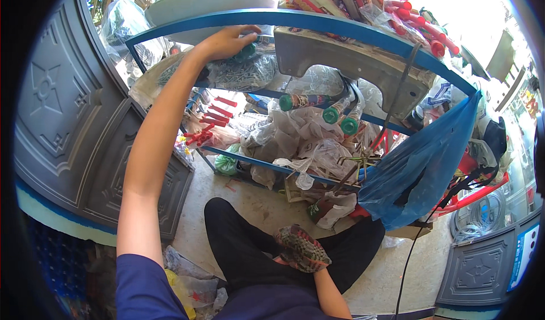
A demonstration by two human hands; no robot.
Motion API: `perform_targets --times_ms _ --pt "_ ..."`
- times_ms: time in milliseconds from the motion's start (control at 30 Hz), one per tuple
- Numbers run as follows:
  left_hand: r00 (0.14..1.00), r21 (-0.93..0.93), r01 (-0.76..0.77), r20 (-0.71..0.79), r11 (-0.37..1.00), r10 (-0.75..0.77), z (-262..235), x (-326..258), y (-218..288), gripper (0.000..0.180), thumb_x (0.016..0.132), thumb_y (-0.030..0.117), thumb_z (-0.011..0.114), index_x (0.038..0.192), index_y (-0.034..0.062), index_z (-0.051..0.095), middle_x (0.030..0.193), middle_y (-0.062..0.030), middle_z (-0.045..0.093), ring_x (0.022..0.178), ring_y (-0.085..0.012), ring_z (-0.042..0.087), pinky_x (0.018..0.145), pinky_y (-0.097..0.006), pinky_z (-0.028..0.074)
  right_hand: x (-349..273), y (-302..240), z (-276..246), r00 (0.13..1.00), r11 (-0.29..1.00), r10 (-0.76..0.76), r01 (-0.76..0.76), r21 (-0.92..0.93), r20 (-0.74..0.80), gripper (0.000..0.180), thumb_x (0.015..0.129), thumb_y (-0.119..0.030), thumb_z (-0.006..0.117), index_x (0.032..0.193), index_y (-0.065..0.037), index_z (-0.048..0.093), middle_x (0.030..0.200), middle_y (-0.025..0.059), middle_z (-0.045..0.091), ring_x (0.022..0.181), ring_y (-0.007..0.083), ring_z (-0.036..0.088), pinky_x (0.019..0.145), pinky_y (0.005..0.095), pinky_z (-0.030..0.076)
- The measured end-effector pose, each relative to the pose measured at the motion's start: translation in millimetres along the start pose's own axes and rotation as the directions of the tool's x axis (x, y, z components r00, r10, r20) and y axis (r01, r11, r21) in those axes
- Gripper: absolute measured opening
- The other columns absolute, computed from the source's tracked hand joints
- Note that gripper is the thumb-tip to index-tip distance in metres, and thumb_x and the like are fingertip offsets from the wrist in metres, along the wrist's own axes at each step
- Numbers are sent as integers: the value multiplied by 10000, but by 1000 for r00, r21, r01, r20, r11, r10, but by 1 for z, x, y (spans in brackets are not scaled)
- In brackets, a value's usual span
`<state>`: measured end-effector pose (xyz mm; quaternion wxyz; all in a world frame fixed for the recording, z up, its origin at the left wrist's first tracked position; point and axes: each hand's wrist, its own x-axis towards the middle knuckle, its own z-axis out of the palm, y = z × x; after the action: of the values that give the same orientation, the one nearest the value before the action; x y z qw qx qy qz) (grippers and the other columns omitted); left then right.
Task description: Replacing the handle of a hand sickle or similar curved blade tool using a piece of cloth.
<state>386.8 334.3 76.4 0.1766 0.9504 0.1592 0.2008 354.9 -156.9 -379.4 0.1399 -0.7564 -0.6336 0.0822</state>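
My left hand [226, 41] reaches up into a blue metal shelf rack [318, 20], just under its top rail. Its fingers rest on a clear plastic bag of screws [244, 73] and touch a green object behind it; whether they grip anything I cannot tell. My right hand [301, 247] wears a patterned work glove and lies on my lap over my black trousers, fingers curled, holding nothing visible. A grey moulded part [346, 59] sits on the shelf to the right of my left hand.
The rack holds sealant tubes with green caps [332, 114], red plastic pieces [214, 116], crumpled plastic bags [306, 144] and red-capped tubes on top [420, 25]. A blue plastic bag [420, 167] hangs at its right end. Grey embossed door panels [68, 121] stand at the left.
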Motion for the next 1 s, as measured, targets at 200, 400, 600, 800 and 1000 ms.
perform_targets --times_ms 200,400,600,800,1000 --pt "971 288 220 20 932 -236 11 56 -7 531 943 526 525 1300 144 616 1353 -158 595 1237 -330 560 1048 -396 423 4 -11 -42 994 998 7 1 68 -110 960 788 -829 502 1529 -235 359 1572 63 342 1423 264 375 1150 398 330" --pt "1000 783 20 -10 621 -19 3 74 68 467 953 381 561 1306 75 584 1120 -141 675 992 -315 641 917 -421 480 -14 17 27 997 997 54 -50 54 -61 878 820 -749 530 1512 -230 382 1519 74 410 1343 277 472 1071 409 424" --pt "1000 754 10 4 657 -20 11 83 51 488 945 393 565 1312 73 573 1147 -149 666 1022 -320 634 931 -424 476 -18 36 99 991 987 133 -134 -91 -11 949 751 -849 532 1483 -253 434 1513 93 415 1399 302 402 1137 413 362" --pt "999 703 -8 33 711 -22 26 103 37 513 934 408 570 1320 70 560 1180 -159 655 1059 -326 627 948 -427 471 10 -6 -35 998 998 56 -55 23 -42 972 749 -865 509 1493 -246 421 1527 95 401 1387 305 414 1123 412 365" --pt "997 651 -17 64 759 -32 36 100 6 538 924 423 574 1327 67 547 1213 -169 643 1095 -333 619 965 -430 466 16 -13 -60 998 995 67 -68 79 18 967 749 -853 532 1500 -255 417 1541 64 393 1404 280 397 1126 404 355"
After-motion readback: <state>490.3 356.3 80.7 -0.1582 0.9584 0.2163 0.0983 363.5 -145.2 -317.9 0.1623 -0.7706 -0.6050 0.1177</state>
